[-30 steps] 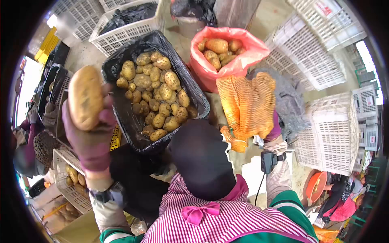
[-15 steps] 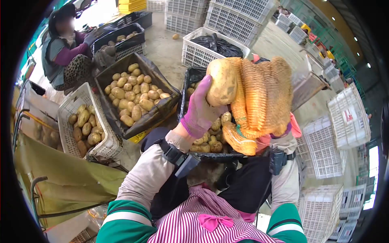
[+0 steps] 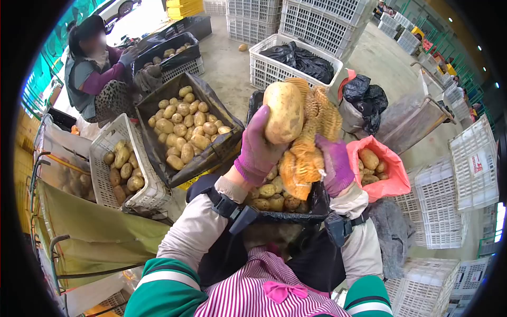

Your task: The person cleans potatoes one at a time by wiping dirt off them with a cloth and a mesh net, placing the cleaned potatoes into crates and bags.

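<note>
The large potato [image 3: 284,112] is being held above the potato box [image 3: 317,215] by the left hand [image 3: 257,150], fingers being curled around it. The net bag [image 3: 322,119], being bunched more narrowly than before, is being gripped by the right hand [image 3: 336,165]. Unreadable red writing [image 3: 477,164] is being shown on a crate [image 3: 473,185].

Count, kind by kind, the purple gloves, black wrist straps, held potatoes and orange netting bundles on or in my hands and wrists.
Purple gloves: 2
Black wrist straps: 2
Held potato: 1
Orange netting bundle: 1
Total: 6
</note>
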`<state>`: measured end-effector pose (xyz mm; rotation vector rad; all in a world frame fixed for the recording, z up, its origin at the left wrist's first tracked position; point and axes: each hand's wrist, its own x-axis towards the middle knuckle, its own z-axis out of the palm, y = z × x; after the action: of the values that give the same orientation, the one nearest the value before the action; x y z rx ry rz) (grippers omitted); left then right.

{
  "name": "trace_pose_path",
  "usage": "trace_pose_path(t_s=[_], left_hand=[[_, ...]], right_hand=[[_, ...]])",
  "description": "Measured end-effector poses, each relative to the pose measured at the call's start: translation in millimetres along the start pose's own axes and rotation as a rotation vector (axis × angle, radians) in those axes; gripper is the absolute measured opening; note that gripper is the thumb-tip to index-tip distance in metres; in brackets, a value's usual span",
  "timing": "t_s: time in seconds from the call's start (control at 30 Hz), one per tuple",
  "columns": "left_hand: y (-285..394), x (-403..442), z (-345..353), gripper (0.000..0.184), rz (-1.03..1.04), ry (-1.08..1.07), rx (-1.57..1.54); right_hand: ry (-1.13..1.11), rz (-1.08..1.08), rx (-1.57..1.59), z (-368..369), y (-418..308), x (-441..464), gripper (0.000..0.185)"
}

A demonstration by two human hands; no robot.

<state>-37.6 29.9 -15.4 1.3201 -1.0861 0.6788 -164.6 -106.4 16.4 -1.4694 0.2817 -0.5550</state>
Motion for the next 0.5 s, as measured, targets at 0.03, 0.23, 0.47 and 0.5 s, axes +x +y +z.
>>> trace_pose_path(t_s=[0.03, 0.23, 0.47, 0.5], left_hand=[[-3.4, 2.4, 3.4, 0.069, 0.006, -0.008, 0.004], [27.2, 28.1, 5.9, 0.044, -1.199, 0.116, -1.499], [28.4, -14.1, 27.0, 0.052, -0.782, -0.142, -0.752], [49.6, 3.3, 20.1, 0.053, -1.164, -0.116, -0.945]], right_hand=[[0.181, 0.211, 0.126, -1.0, -5.0, 3.6, 0.035], [0.223, -0.219, 0.043, 39.2, -27.2, -23.2, 0.044], [0.264, -0.172, -0.320, 28.8, 4.0, 17.1, 0.038], [0.224, -0.015, -0.227, 17.4, 3.5, 25.8, 0.037]])
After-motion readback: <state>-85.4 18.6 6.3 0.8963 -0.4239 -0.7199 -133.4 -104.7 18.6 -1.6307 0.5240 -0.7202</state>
